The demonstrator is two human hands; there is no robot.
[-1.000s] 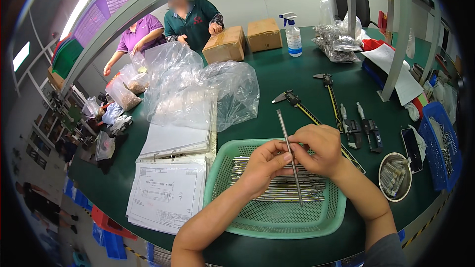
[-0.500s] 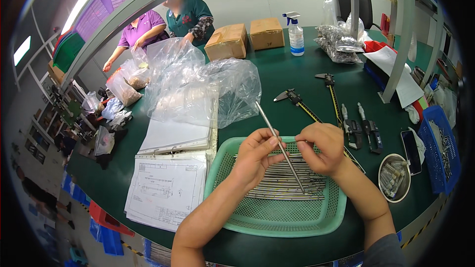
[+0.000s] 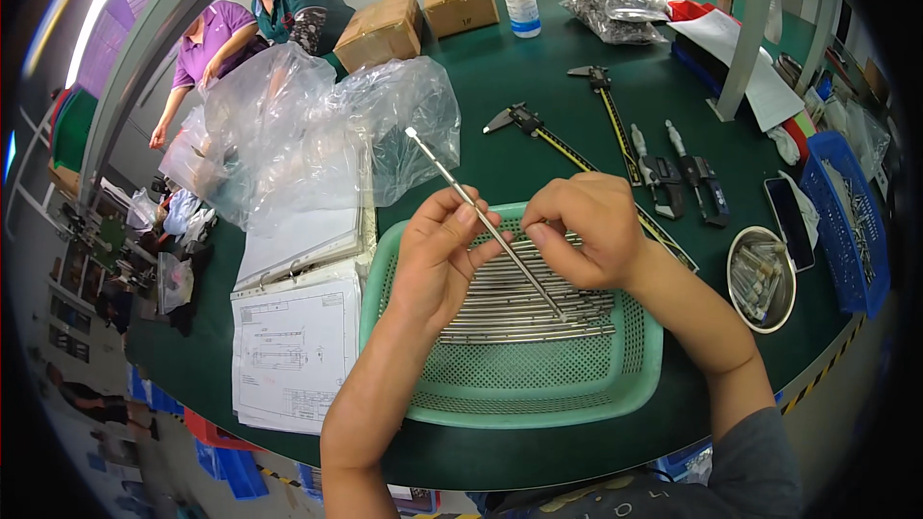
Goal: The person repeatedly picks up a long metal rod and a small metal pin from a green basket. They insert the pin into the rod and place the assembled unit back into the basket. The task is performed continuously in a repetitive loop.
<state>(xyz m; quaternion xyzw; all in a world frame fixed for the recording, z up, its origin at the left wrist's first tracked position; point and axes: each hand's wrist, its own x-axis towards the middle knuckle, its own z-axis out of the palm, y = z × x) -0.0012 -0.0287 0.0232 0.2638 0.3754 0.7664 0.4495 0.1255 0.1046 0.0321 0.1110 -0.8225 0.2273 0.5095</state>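
My left hand pinches a thin silver metal rod between thumb and fingers. The rod slants, its upper end up to the left and its lower end above the basket. Just right of it is my right hand, fingers curled and thumb bent in; anything held there is hidden. Both hands are over a green plastic basket with perforated walls. Several similar metal rods lie side by side inside it, partly covered by my hands.
Left of the basket lies an open ring binder with drawings, below clear plastic bags. To the right are two calipers, two micrometers, a metal bowl, a phone and a blue basket. Two people stand across the table.
The view has shifted, so the table's things sit higher and further left. The rod leans more to the left at its upper end. My left hand still grips it.
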